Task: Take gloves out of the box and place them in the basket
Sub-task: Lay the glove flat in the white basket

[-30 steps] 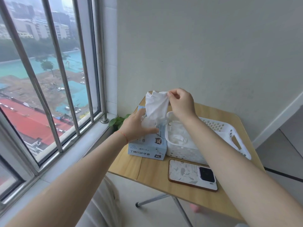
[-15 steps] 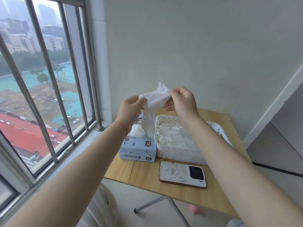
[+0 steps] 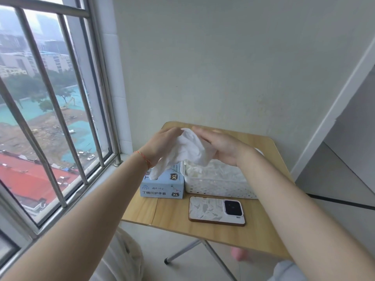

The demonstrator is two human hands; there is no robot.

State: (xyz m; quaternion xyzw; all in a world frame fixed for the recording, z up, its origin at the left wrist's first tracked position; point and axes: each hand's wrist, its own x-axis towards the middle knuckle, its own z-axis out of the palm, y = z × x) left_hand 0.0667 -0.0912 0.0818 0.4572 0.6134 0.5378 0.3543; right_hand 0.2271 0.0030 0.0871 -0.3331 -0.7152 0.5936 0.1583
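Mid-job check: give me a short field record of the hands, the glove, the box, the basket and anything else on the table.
left hand: holds the glove from the left, above the box
right hand: fingers straight, pressed flat against the glove
glove: white, between both hands, one end hanging over the box
box: light blue, marked XL, left of the basket
basket: white, perforated, already holds white gloves
phone: face down, near edge of the table

the white glove (image 3: pixel 187 152) hides the top of the blue glove box (image 3: pixel 162 186); the right forearm covers the basket's (image 3: pixel 219 184) right end.
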